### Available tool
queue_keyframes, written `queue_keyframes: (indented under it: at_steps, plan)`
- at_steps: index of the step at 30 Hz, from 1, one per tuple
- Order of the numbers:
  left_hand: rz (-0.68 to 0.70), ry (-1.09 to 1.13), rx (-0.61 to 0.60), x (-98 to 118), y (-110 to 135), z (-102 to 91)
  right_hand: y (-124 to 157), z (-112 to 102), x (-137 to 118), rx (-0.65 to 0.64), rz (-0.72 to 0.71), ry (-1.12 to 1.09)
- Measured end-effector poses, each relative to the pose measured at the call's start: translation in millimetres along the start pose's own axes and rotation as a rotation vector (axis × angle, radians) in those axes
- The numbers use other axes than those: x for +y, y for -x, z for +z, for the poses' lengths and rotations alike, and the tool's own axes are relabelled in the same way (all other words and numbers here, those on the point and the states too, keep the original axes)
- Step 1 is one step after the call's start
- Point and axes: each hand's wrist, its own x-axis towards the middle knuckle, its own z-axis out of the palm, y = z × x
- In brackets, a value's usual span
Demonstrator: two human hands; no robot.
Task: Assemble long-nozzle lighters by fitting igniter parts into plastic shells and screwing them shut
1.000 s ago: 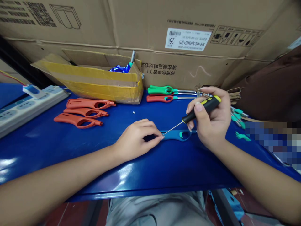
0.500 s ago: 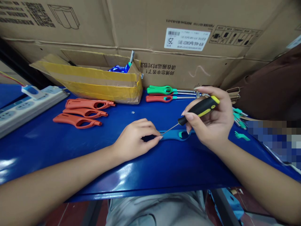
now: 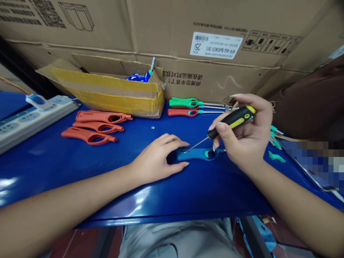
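A blue gas lighter (image 3: 194,154) with a green trigger lies flat on the blue table in front of me. My left hand (image 3: 158,157) is open around its handle end, thumb and forefinger apart on either side. In my right hand (image 3: 243,130) is a black and yellow screwdriver (image 3: 231,123), held at a slant. Its thin shaft points down to the left, and the tip meets the lighter's handle near the end. Whether a screw sits under the tip is too small to tell.
Orange lighter shells (image 3: 90,136) lie at the left beside a white power strip (image 3: 40,116). A taped cardboard box (image 3: 120,100) stands behind. Green and red lighters (image 3: 185,103) lie at the back. Green trigger pieces (image 3: 276,156) are at the right, tiny metal bits (image 3: 153,127) mid-table.
The fingers of my left hand have parted from their pinch at the screwdriver tip. The screwdriver still points at the lighter's handle, and the whole view has shifted slightly.
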Motion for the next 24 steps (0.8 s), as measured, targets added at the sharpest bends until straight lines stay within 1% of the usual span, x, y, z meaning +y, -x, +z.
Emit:
queue_keyframes:
  at_steps: [3,9,14,16,18,22,24]
  plan:
    - [-0.018,0.006,-0.047,-2,1,1.4,-3,0,-1,0.001,0.009,-0.009]
    - [-0.007,0.129,-0.086,-3,1,3.8,-12,0,-3,0.021,0.129,-0.047]
    - [0.001,0.175,-0.103,-2,-1,4.8,-20,-8,-5,-0.078,0.269,-0.118]
    - [0.016,0.176,-0.105,-3,-1,5.1,-22,-11,-6,-0.102,0.284,-0.127]
    - [0.028,0.170,-0.105,-3,-1,5.1,-22,-12,-6,-0.097,0.224,-0.093]
    - [0.032,0.174,-0.110,-2,-2,4.5,-19,-12,-3,-0.049,-0.009,-0.015]
    - [0.038,0.187,-0.114,-2,-2,4.3,-17,-10,-3,-0.039,-0.089,0.021]
